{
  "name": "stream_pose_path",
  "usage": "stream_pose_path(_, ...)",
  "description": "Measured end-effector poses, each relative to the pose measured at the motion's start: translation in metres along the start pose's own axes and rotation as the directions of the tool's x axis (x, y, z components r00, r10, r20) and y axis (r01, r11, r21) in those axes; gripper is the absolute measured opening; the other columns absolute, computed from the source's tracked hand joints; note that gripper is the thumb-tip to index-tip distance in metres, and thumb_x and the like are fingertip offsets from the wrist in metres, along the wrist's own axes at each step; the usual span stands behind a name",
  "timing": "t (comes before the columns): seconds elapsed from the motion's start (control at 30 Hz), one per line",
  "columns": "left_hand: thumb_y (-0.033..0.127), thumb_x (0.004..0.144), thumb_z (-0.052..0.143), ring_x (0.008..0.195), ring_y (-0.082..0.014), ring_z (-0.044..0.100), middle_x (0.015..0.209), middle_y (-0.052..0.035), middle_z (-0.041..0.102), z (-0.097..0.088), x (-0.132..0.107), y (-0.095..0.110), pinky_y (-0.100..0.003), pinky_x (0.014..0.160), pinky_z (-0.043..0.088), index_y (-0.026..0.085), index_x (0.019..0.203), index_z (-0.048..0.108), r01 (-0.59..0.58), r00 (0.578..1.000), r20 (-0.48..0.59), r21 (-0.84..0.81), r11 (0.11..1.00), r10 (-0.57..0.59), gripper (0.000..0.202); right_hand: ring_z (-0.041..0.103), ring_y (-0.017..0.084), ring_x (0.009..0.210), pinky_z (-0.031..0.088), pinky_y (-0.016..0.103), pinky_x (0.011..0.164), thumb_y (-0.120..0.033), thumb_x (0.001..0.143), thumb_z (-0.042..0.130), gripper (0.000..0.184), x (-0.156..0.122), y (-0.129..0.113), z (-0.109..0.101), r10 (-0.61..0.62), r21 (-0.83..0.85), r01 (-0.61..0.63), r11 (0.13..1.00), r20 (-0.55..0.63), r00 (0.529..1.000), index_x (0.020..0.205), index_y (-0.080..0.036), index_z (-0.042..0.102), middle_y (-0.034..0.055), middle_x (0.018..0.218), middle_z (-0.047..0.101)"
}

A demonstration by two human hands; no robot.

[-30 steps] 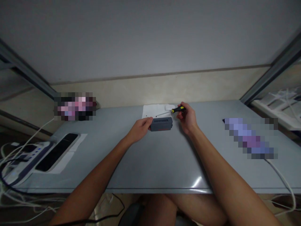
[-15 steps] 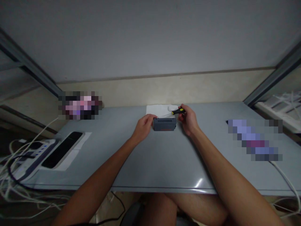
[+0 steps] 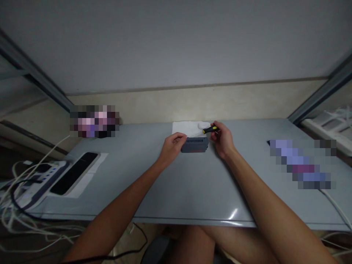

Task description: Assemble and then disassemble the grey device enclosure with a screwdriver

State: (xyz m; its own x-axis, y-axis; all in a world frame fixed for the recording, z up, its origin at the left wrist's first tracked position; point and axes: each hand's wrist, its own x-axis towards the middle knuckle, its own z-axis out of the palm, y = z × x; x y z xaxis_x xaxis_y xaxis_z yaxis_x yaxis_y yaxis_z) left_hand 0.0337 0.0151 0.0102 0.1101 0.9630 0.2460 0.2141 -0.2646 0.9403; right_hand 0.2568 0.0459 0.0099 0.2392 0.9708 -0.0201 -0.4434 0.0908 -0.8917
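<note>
Desk (image 3: 178, 198): grey, glossy. Power strip (image 3: 49, 183) at its left edge. Paper (image 3: 183, 127) midway along the back edge. Phone (image 3: 75, 173) towards the front left corner. Left hand (image 3: 172, 146) curled closed on the left end of the box (image 3: 194, 146); whether it also pinches the shaft tip, cannot tell. Right hand (image 3: 223, 140) closed round the handle of the screwdriver (image 3: 210, 129). Box mid-desk, nearer the back edge, slots up. Screwdriver slanting, tip at box's upper left. Step, as judged: seating the tip; next calls for steady box, aligned shaft.
</note>
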Motion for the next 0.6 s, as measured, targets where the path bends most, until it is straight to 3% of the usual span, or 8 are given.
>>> stream_pose_path(0.33,0.042,0.084,0.068,0.085,-0.0204,0.061,0.089,-0.0044,0.072,-0.0013,0.0017,0.0041,-0.031,0.077,0.046,0.019,0.088,0.077,0.116,0.993,0.032,-0.103,0.988,-0.113,0.026,0.040,0.007,0.051,0.028,0.026,0.043,-0.045,0.075,0.086,0.030,0.0036,0.0009,-0.0021,0.016,0.065,-0.011,0.998,-0.072,0.997,0.082,-0.022,0.068,-0.0024,0.074,0.060)
stream_pose_path(0.47,0.040,0.083,0.067,0.079,-0.0187,0.058,0.083,-0.0028,0.068,-0.0036,0.0028,0.0008,-0.030,0.070,0.042,0.019,0.083,0.076,0.147,0.989,0.003,-0.152,0.977,-0.148,0.022,0.037,0.008,0.048,0.029,0.025,0.043,-0.048,0.079,0.084,0.030,0.0059,0.0030,-0.0052,0.033,0.064,-0.029,0.998,-0.062,0.998,0.083,-0.023,0.068,-0.0047,0.063,0.052)
stream_pose_path(0.6,0.039,0.081,0.067,0.077,-0.0179,0.056,0.080,-0.0018,0.065,-0.0037,0.0031,-0.0035,-0.029,0.067,0.040,0.019,0.081,0.073,0.162,0.986,-0.002,-0.199,0.967,-0.166,0.021,0.038,0.007,0.049,0.029,0.025,0.042,-0.045,0.079,0.083,0.029,0.0061,0.0052,-0.0051,0.034,0.057,-0.030,0.998,-0.069,0.997,0.084,-0.021,0.068,-0.0046,0.067,0.053)
